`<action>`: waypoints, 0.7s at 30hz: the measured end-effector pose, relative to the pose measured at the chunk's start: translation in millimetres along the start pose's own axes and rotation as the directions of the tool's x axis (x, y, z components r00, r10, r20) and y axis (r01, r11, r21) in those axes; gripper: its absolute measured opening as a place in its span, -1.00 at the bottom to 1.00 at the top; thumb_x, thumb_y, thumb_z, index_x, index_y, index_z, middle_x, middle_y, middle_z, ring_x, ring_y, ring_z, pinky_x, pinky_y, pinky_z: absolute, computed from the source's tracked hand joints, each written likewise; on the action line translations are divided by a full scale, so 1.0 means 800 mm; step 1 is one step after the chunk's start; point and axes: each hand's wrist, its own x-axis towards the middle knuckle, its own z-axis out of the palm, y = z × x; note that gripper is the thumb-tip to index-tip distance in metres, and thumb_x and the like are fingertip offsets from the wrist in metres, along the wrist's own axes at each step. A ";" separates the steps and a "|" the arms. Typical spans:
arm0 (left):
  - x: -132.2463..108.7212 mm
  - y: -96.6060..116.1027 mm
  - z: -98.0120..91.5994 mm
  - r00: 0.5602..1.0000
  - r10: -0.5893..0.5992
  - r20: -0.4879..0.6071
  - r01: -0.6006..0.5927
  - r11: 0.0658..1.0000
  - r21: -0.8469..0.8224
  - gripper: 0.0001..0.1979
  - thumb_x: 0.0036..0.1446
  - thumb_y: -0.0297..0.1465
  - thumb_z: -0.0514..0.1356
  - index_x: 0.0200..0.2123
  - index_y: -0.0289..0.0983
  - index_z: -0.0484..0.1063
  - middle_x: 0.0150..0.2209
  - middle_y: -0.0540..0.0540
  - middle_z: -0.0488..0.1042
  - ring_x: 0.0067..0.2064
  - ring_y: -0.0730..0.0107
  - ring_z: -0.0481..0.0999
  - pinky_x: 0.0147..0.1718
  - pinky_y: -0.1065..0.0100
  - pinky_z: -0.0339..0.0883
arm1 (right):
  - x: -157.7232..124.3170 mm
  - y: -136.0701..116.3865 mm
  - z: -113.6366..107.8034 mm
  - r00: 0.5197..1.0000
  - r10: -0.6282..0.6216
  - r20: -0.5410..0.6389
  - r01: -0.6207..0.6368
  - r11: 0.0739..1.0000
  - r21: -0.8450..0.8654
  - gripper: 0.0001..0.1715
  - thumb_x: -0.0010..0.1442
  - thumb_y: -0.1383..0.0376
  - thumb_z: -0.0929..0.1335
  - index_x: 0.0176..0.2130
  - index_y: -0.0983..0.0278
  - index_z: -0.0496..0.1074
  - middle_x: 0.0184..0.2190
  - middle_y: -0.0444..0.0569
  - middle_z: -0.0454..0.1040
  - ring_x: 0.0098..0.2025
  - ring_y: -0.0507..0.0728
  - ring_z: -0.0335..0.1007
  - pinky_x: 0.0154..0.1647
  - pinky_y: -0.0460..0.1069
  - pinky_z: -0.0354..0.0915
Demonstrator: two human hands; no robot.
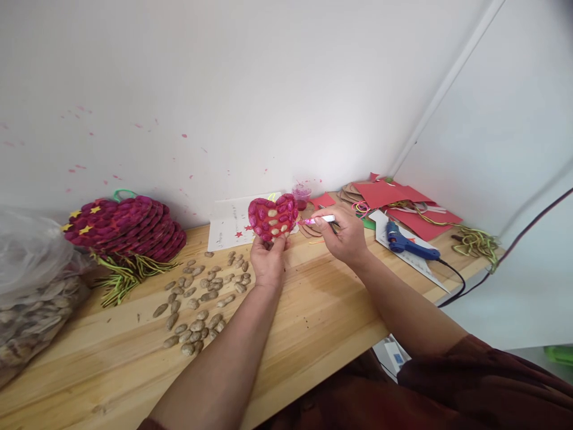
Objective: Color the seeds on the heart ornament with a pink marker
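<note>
My left hand (268,258) grips the lower tip of a red heart (273,217) and holds it up above the table. Peanuts cover its face; most are painted magenta, while several down the middle are still pale. In my right hand (344,234) is a white-handled paintbrush (326,220), its tip pink with paint and just right of the heart, apart from it or barely touching. Behind the heart stands a clear plastic cup (302,194) with pink paint. A sheet of white paper (224,224) with writing and red stars lies behind my left hand.
Loose peanuts (197,325) are scattered left of my left arm. A stack of magenta hearts (147,230) with yellow stars and green strings leans at the wall, beside a plastic bag of peanuts (36,310). Rightward lie red sheets (385,194) and a blue glue gun (405,243) with its cord.
</note>
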 end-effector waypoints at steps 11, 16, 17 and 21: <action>-0.003 0.006 0.003 0.999 -0.038 -0.010 0.038 0.999 -0.018 -0.44 -0.36 -0.21 0.58 -0.25 -0.25 0.51 -0.29 -0.07 0.63 -0.37 0.37 0.56 -0.25 0.25 0.50 | -0.002 0.006 0.001 0.992 0.122 -0.028 -0.119 0.989 0.087 -0.81 0.41 0.19 0.39 -0.21 0.19 0.59 -0.27 -0.02 0.71 -0.20 0.18 0.61 -0.09 0.12 0.46; -0.003 0.006 0.003 0.999 -0.041 -0.011 0.040 0.999 -0.033 -0.43 -0.36 -0.21 0.58 -0.24 -0.25 0.52 -0.26 -0.09 0.64 -0.35 0.35 0.58 -0.24 0.23 0.52 | -0.001 0.007 0.001 0.992 0.126 0.031 -0.128 0.989 0.078 -0.77 0.43 0.17 0.37 -0.21 0.19 0.59 -0.27 -0.01 0.71 -0.22 0.17 0.60 -0.07 0.12 0.45; -0.003 0.006 0.003 0.999 -0.040 -0.013 0.040 0.999 -0.033 -0.45 -0.35 -0.22 0.58 -0.25 -0.26 0.51 -0.27 -0.08 0.63 -0.36 0.35 0.58 -0.24 0.23 0.53 | -0.001 0.008 0.001 0.993 0.119 0.025 -0.120 0.991 0.065 -0.77 0.43 0.17 0.37 -0.21 0.19 0.59 -0.28 -0.01 0.71 -0.21 0.17 0.60 -0.06 0.12 0.45; -0.002 0.005 0.003 0.999 -0.043 -0.032 0.041 0.998 -0.052 -0.48 -0.35 -0.25 0.58 -0.29 -0.27 0.50 -0.33 -0.06 0.62 -0.40 0.39 0.58 -0.27 0.27 0.54 | 0.001 0.019 0.000 0.987 0.151 -0.047 -0.150 0.988 0.033 -0.77 0.40 0.15 0.39 -0.23 0.19 0.60 -0.26 -0.01 0.71 -0.21 0.18 0.60 -0.10 0.10 0.45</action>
